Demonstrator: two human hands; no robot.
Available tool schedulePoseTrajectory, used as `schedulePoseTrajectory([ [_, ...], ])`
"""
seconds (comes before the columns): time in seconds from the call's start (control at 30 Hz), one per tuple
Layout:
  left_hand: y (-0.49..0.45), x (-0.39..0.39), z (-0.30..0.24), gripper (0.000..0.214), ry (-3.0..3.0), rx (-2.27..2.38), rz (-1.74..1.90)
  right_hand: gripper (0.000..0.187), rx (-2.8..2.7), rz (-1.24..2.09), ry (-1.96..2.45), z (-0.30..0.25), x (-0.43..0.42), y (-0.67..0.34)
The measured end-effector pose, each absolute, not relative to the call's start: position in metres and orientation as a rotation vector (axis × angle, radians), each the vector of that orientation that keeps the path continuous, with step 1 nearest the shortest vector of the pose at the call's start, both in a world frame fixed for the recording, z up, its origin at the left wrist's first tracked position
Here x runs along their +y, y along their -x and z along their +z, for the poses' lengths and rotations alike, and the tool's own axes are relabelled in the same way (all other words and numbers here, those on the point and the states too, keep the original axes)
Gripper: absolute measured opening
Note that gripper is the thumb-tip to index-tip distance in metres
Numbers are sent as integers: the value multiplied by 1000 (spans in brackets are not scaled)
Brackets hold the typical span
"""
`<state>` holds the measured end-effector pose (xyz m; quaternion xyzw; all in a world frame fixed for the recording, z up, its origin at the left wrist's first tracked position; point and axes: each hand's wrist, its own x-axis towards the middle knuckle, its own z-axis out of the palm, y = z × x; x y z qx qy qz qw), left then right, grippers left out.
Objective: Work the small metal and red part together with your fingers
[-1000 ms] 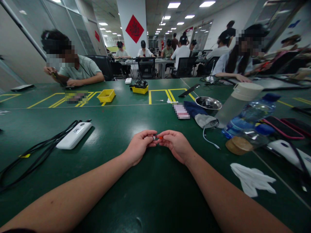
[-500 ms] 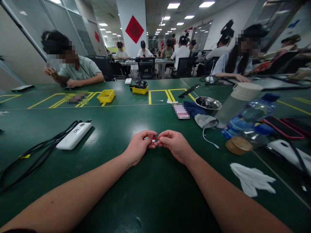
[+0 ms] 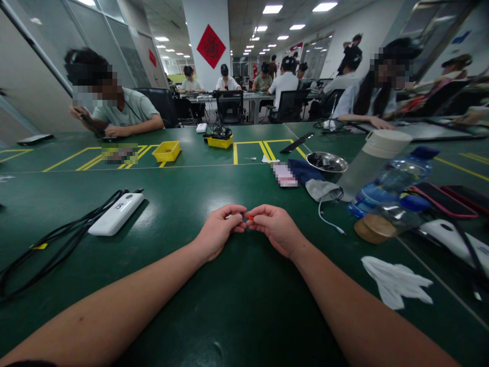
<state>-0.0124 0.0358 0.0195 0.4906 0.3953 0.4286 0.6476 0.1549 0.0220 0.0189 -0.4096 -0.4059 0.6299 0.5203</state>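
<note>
Both my hands rest on the green table [image 3: 229, 306], fingertips meeting at its middle. My left hand [image 3: 218, 230] is curled, its thumb and fingers pinched on the left end of a tiny part. My right hand [image 3: 275, 227] is also curled and pinches the small orange-red part [image 3: 250, 217] from the right. The part is mostly hidden between the fingertips, so its shape is unclear.
A white power bank [image 3: 116, 213] with black cables lies at left. At right stand a water bottle [image 3: 393, 186], a beige cup [image 3: 372, 160], a metal bowl [image 3: 327, 162], phones and a white glove [image 3: 397, 281]. Yellow trays [image 3: 167, 151] sit farther back. Other people work at tables behind.
My fingertips have closed together: the small gap and the dark metal bit seen a second ago are now covered, only an orange speck shows. The arms have not shifted.
</note>
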Motion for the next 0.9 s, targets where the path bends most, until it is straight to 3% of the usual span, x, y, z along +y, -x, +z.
schedulePoseTrajectory([
  [0.9, 12, 38, 18, 21, -1025, 877, 966, 11, -979, 1501, 984, 17, 23, -155],
])
